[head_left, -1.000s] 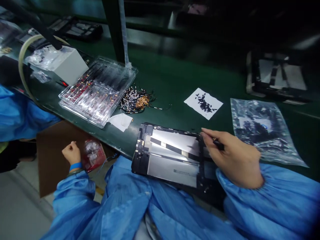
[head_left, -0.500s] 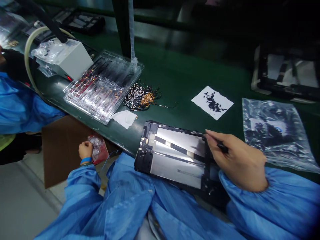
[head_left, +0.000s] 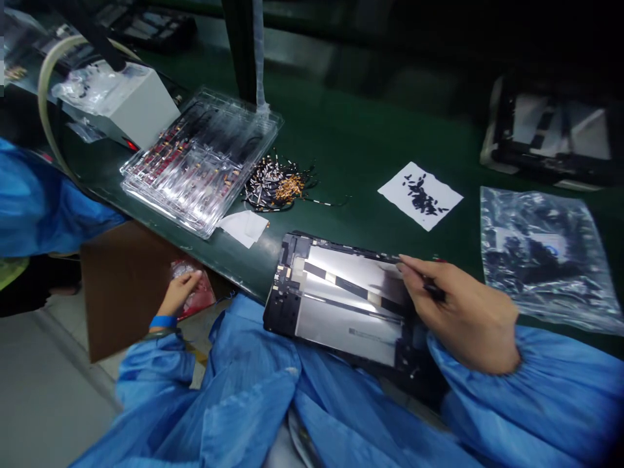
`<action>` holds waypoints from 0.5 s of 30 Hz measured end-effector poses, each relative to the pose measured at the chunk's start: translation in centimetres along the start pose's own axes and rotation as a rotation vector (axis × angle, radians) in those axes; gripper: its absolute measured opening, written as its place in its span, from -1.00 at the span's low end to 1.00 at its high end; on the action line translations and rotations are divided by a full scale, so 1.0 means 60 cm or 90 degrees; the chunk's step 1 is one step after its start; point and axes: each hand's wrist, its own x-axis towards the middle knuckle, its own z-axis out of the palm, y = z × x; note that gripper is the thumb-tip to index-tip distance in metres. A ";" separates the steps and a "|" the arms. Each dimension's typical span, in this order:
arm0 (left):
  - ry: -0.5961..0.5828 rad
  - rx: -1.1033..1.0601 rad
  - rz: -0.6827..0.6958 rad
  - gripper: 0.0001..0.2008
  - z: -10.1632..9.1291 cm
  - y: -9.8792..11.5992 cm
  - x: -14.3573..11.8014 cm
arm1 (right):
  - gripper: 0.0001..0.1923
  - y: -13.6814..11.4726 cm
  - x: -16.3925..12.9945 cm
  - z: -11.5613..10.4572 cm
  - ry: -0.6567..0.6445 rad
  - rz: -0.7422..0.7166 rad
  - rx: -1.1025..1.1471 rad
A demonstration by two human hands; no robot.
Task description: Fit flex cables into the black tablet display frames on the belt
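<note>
My right hand [head_left: 461, 309] is closed around a slim black tool [head_left: 433, 289], mostly hidden by the fingers. Its thumb and forefinger meet at the right end of an opened tablet [head_left: 351, 338]. The tablet lies tilted at the table's front edge, its silver inside and black ribbon cable [head_left: 358, 290] facing up. Down to the left, below table height, my left hand [head_left: 181, 292] has its fingers pinched together; what they hold, if anything, cannot be made out. It is over a red-and-clear plastic bag [head_left: 201, 302] beside a cardboard box [head_left: 121, 286].
Clear trays [head_left: 195, 169] of small parts stand left, beside a pile of short black cables [head_left: 277, 185]. White paper [head_left: 390, 190] bears small black pieces. Right are a clear bag [head_left: 546, 292] and another opened device [head_left: 550, 136]. A co-worker's blue sleeve [head_left: 43, 201] shows left.
My left hand has turned, its fingers now pointing to the upper right over the red bag. My right hand and the tablet have barely moved; the view has shifted slightly.
</note>
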 end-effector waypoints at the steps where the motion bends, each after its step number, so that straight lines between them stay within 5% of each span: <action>1: 0.006 -0.021 0.025 -0.64 -0.007 0.011 -0.013 | -0.85 0.000 0.000 0.001 -0.004 0.005 0.006; 6: -0.044 -0.071 0.146 -0.49 -0.025 0.094 -0.081 | -0.85 -0.002 0.003 0.000 -0.010 0.010 0.033; 11: -0.141 -0.068 0.229 -0.57 -0.021 0.182 -0.130 | -0.86 -0.005 0.006 -0.002 0.011 -0.005 0.020; 15: -0.162 -0.133 0.292 -0.68 -0.007 0.214 -0.148 | -0.87 -0.008 0.000 -0.003 -0.006 0.000 0.021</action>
